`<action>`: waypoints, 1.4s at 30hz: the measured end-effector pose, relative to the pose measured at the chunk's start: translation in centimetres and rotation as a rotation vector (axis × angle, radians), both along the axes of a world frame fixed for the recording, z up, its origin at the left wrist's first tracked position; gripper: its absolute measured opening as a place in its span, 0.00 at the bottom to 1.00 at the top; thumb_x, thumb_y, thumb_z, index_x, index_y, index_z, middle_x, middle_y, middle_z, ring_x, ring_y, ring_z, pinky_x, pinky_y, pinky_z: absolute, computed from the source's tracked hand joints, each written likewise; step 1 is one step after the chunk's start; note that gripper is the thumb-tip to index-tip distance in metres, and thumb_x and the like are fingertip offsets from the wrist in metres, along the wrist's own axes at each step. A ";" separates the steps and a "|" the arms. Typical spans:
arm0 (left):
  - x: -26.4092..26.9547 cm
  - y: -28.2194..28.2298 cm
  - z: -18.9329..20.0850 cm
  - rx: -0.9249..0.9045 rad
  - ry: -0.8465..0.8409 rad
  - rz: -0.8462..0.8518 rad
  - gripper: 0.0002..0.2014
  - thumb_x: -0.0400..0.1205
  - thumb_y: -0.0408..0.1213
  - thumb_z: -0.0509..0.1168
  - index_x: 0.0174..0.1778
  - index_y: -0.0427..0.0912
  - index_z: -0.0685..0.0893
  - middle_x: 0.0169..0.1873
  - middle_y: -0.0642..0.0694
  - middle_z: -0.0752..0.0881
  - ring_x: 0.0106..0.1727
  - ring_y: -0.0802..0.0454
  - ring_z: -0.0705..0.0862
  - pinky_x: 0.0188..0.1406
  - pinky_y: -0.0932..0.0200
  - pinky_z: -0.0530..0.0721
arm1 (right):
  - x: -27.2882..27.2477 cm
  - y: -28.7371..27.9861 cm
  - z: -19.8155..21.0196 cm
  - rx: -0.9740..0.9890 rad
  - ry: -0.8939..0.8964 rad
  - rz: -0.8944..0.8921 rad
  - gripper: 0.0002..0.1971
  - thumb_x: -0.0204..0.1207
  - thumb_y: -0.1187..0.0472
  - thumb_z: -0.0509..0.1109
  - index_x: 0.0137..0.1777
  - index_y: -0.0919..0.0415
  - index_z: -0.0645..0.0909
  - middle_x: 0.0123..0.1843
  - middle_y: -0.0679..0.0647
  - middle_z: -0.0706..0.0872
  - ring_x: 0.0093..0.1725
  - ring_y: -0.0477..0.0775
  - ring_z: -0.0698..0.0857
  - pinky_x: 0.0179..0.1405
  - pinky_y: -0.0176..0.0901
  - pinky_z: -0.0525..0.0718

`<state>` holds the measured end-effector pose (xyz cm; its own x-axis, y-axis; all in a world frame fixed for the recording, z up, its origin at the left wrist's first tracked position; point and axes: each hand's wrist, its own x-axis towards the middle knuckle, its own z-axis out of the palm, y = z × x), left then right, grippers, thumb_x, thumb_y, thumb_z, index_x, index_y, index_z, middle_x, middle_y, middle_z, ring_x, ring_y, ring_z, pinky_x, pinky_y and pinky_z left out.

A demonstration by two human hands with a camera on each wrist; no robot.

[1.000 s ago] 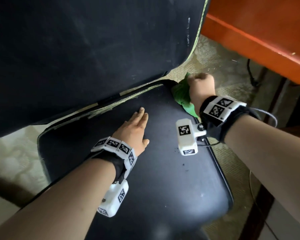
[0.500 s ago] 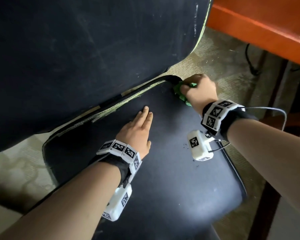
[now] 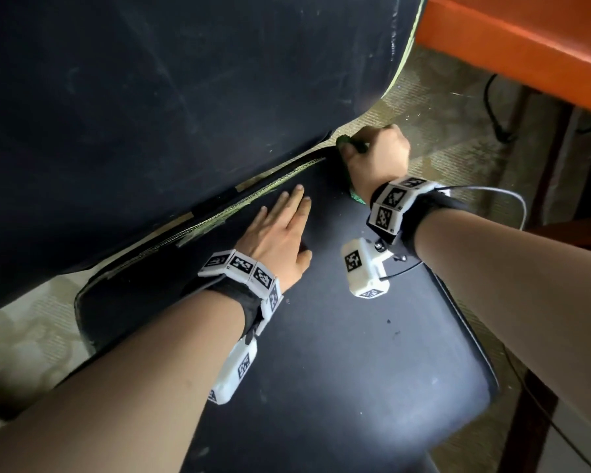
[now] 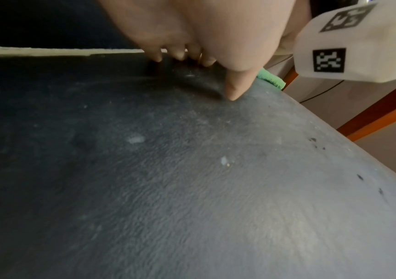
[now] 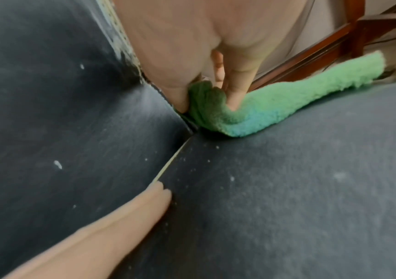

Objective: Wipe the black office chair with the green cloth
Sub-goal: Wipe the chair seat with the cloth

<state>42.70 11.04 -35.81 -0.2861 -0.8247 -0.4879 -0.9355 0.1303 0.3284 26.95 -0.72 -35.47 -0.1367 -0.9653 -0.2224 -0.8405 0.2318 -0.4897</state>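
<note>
The black office chair fills the head view, its backrest point(image 3: 185, 97) above and its dusty seat point(image 3: 355, 336) below. My right hand point(image 3: 376, 155) grips the bunched green cloth point(image 5: 252, 111) and presses it into the seat's back right corner, where seat meets backrest. Only slivers of the cloth point(image 3: 355, 198) show under that hand from above. My left hand point(image 3: 277, 233) lies flat on the seat point(image 4: 192, 179) with straight fingers, its fingertips point(image 5: 163, 190) near the crease. A loose end of the cloth point(image 4: 271, 79) trails toward the seat's right edge.
An orange-red desk edge point(image 3: 526, 52) runs along the upper right, with dark wooden legs point(image 3: 553, 165) and cables point(image 3: 495, 110) on the carpet point(image 3: 440, 107) beneath it. White specks and dust point(image 5: 57, 164) dot the chair. The seat's frayed back seam point(image 3: 253, 199) shows yellowish padding.
My right hand has moved left with the cloth, from off the seat's right edge into the back corner. The cloth is now mostly hidden under it. The left hand stayed flat.
</note>
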 end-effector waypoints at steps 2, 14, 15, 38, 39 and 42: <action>-0.1 0.1 -0.4 0.030 0.017 0.012 0.39 0.87 0.48 0.59 0.89 0.44 0.44 0.87 0.51 0.35 0.88 0.53 0.39 0.87 0.49 0.45 | -0.1 0.5 -0.6 -0.017 -0.013 -0.001 0.12 0.79 0.53 0.69 0.60 0.53 0.86 0.62 0.60 0.78 0.60 0.61 0.80 0.52 0.43 0.73; 0.1 0.0 -0.9 0.041 0.015 0.013 0.40 0.87 0.51 0.58 0.89 0.47 0.42 0.87 0.52 0.34 0.88 0.55 0.39 0.87 0.50 0.44 | 0.8 2.0 -2.1 -0.076 0.020 0.153 0.12 0.80 0.55 0.67 0.57 0.55 0.90 0.59 0.61 0.77 0.54 0.63 0.81 0.54 0.46 0.79; 0.1 0.0 -0.9 0.043 0.010 0.013 0.40 0.87 0.52 0.58 0.89 0.47 0.41 0.87 0.52 0.34 0.88 0.55 0.38 0.87 0.50 0.43 | 0.7 2.4 -2.3 -0.093 0.037 0.184 0.13 0.80 0.56 0.67 0.58 0.55 0.89 0.59 0.61 0.76 0.54 0.64 0.80 0.51 0.44 0.78; -0.4 0.5 -0.7 0.017 -0.011 0.009 0.39 0.87 0.48 0.56 0.88 0.45 0.40 0.87 0.50 0.33 0.88 0.54 0.37 0.87 0.47 0.42 | 1.0 3.7 -1.0 -0.127 0.475 0.677 0.22 0.79 0.50 0.60 0.72 0.52 0.78 0.62 0.62 0.75 0.62 0.66 0.72 0.57 0.56 0.69; -0.4 0.7 -0.5 0.024 -0.006 0.007 0.38 0.88 0.48 0.56 0.88 0.45 0.40 0.87 0.50 0.33 0.88 0.53 0.38 0.87 0.47 0.44 | 0.6 3.6 -0.7 -0.114 0.484 0.716 0.23 0.79 0.53 0.62 0.74 0.55 0.76 0.62 0.64 0.74 0.62 0.67 0.73 0.57 0.56 0.71; -0.3 1.6 -0.3 0.043 -0.032 -0.014 0.40 0.88 0.50 0.56 0.88 0.45 0.38 0.86 0.50 0.31 0.88 0.53 0.37 0.87 0.45 0.45 | -0.2 3.6 -0.5 -0.042 0.498 0.786 0.25 0.71 0.63 0.75 0.68 0.67 0.79 0.53 0.66 0.79 0.49 0.68 0.80 0.43 0.52 0.81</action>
